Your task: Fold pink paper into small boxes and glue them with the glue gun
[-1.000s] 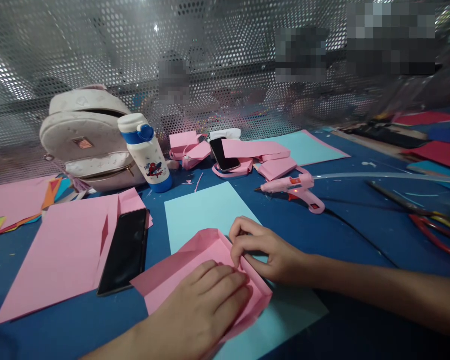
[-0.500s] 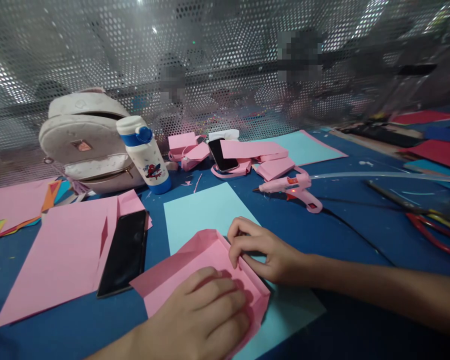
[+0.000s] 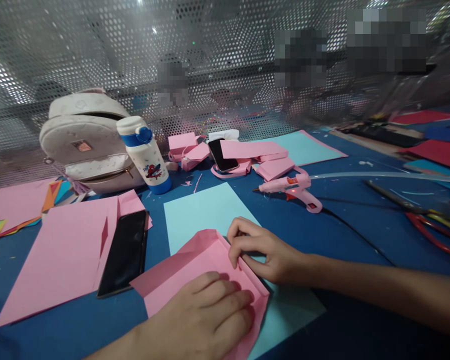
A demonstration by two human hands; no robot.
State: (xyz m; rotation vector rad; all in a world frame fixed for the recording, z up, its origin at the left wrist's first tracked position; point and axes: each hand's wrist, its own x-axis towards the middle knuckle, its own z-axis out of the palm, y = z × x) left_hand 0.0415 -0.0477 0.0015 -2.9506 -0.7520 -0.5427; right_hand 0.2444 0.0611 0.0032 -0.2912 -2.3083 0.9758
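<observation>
A folded pink paper [image 3: 195, 260] lies on a light blue sheet [image 3: 202, 212] on the blue table. My left hand [image 3: 206, 317] lies flat on its near part, fingers stretched out and pressing down. My right hand [image 3: 262, 250] is curled at the paper's right edge, its fingertips pinching a raised fold there.
A black phone [image 3: 124, 252] rests on a large pink sheet [image 3: 63, 255] to the left. Behind stand a white backpack [image 3: 84, 140], a white and blue bottle [image 3: 144, 155], pink paper pieces with a second phone [image 3: 222, 154], and a pink glue gun [image 3: 290, 187]. A perforated metal screen [image 3: 225, 60] closes the back.
My left hand has slid a little toward me and rightward along the pink paper, flattening its near corner. My right hand has stayed pinching the same edge.
</observation>
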